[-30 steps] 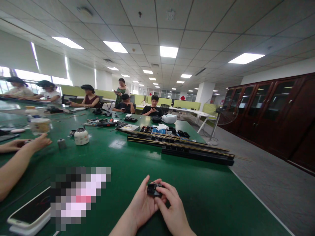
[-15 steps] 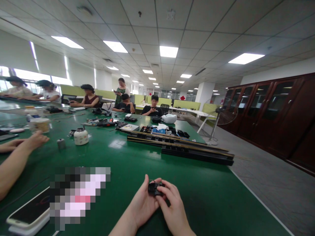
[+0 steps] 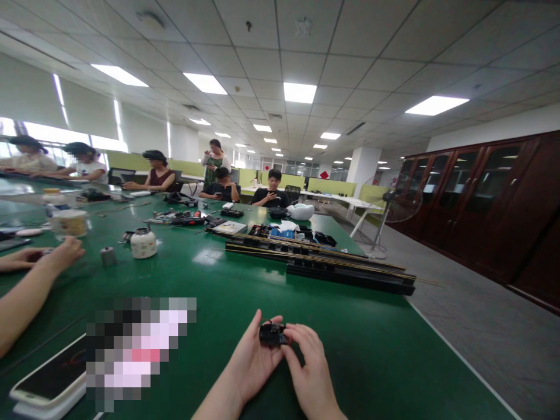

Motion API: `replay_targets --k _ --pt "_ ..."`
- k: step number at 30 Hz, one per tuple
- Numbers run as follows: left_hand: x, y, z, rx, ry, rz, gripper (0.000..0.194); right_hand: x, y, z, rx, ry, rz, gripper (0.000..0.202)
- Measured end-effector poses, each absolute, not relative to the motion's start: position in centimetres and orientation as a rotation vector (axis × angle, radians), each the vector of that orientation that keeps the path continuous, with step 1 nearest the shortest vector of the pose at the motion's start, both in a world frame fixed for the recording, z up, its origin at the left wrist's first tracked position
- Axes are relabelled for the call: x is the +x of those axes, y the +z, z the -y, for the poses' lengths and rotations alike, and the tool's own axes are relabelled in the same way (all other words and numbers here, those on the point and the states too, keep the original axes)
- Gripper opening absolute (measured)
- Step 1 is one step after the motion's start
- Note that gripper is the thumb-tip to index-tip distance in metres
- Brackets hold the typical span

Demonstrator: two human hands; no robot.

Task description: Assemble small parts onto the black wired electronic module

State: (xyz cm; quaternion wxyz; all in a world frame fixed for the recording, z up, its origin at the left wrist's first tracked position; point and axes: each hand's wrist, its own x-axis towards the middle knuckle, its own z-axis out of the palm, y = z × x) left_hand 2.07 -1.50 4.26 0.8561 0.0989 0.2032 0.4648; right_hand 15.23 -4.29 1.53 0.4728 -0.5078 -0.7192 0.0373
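A small black object (image 3: 271, 333) rests across the upper palm and fingers of my left hand (image 3: 254, 361), whose thumb points up beside it. From the right, my right hand (image 3: 308, 364) pinches the object's right end between thumb and fingertips. Both hands are above the green table (image 3: 371, 350) near its front edge. What the object is cannot be made out; its underside is hidden by my left hand.
Long black rails (image 3: 350, 277) with thin brass-coloured rods lie ahead. Left are a white jar (image 3: 143, 242), a grey cylinder (image 3: 108, 256), a phone (image 3: 55, 373) and another person's hands (image 3: 61, 256). Tools and parts lie farther back; several people sit beyond.
The black object has turned and shifted slightly left in my left hand. My right fingers have drawn back to its right end, showing more of it. The neighbour's hands have moved slightly.
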Motion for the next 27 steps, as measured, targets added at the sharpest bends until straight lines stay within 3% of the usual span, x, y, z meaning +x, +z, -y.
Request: replay_targets --k 27 --pt "1.5 4.1 1.1 0.265 0.931 -0.503 0.039 16.7 0.7 3.4 -1.435 -0.174 1.462 0.026"
